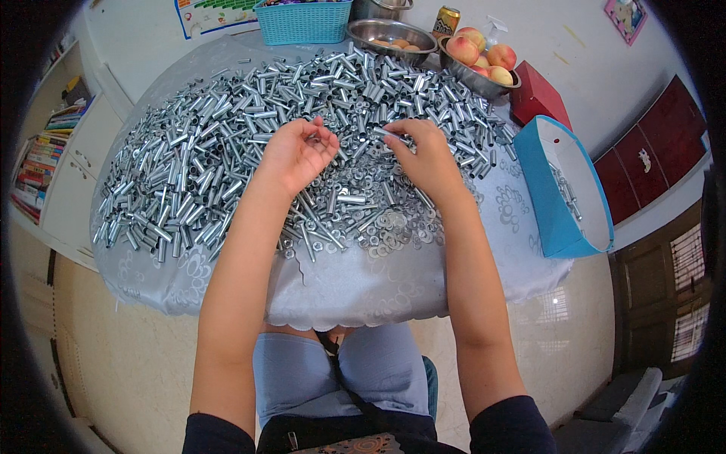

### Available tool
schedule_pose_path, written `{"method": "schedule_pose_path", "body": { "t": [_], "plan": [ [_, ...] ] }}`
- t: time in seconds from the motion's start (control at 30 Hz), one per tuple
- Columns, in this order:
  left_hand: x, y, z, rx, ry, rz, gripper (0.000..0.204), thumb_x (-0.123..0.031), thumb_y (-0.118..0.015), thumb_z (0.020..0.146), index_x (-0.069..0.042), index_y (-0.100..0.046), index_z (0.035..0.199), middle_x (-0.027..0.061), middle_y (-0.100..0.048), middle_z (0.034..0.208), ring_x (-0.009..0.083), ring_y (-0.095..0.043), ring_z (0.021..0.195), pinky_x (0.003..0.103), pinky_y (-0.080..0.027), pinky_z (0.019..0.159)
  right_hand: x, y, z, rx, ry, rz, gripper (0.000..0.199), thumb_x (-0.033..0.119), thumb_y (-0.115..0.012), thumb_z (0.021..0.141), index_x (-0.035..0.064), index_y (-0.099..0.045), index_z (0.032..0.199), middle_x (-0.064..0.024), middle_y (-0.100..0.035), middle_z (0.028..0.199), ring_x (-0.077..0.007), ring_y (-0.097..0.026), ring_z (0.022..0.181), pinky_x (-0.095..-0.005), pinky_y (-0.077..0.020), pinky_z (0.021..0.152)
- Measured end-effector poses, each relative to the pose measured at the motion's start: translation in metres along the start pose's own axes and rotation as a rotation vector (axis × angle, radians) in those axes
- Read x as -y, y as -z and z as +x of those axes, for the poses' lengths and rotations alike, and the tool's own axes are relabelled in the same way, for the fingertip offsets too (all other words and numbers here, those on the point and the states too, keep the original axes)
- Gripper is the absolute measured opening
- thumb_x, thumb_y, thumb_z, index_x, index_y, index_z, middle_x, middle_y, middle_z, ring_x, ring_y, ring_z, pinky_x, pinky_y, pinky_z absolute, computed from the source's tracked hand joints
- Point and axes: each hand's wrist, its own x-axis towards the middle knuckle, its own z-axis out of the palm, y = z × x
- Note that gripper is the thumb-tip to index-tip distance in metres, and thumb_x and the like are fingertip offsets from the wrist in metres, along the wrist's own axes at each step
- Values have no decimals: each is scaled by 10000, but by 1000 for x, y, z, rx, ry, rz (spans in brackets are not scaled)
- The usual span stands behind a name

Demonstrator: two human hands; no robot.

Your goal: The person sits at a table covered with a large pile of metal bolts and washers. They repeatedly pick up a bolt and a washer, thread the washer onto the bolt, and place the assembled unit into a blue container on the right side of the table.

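A wide heap of silvery metal sleeves point(219, 144) covers much of the table, with flat washers point(393, 227) spread along its near side. Among the washers lie several bolts point(310, 231) and nuts. Over the middle of the heap is my left hand point(299, 155), palm turned inward, its fingers loosely curled and apart with nothing visible in them. To its right, my right hand point(427, 155) pinches a short metal sleeve point(402, 137) between thumb and fingers, just above the pile. The two hands do not touch.
A blue fabric bin point(541, 189) holding some metal parts stands at the right edge. Behind the heap are a turquoise basket point(302, 23), a steel bowl of eggs point(363, 29), a can point(446, 21), a bowl of peaches point(484, 85) and a red box point(538, 94). A patterned tablecloth point(348, 291) overhangs the near edge.
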Motion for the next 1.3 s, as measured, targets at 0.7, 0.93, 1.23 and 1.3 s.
{"method": "schedule_pose_path", "body": {
  "t": [0.7, 0.93, 1.23, 1.3],
  "plan": [
    [-10, -5, -9, 139, -162, 433, 326, 49, -364, 713, 38, -445, 1029, 15, -442, 688, 125, -420, 574, 204, -386, 560, 3, 3, 1, 36, 25, -28, 155, 147, -601, 745, 43, -631, 854, -114, -620, 826, -286, -545, 840, -375, -398, 764],
    [4, -12, -22, -7, -780, 1627, 162, -86, -489, 723, -12, -593, 822, 6, -469, 534, 121, -436, 483, 262, -363, 467, 7, 3, 1, 43, 50, -14, 166, 153, -600, 754, 41, -622, 874, -114, -612, 871, -283, -538, 862, -368, -389, 789],
    [12, -24, -41, -38, -416, 2234, 179, -197, -630, 680, -155, -681, 847, 73, -600, 651, 235, -588, 645, 334, -464, 618, 10, 6, 2, 29, 66, 12, 147, 142, -604, 754, 38, -619, 858, -107, -612, 857, -274, -540, 854, -362, -394, 785],
    [11, -20, -40, -9, -410, 2236, 172, -205, -632, 691, -154, -680, 848, 80, -617, 688, 237, -597, 665, 337, -463, 622, 9, 5, 2, 17, 78, 12, 143, 139, -608, 751, 38, -618, 852, -106, -613, 855, -272, -541, 850, -361, -395, 783]
  ]
}}
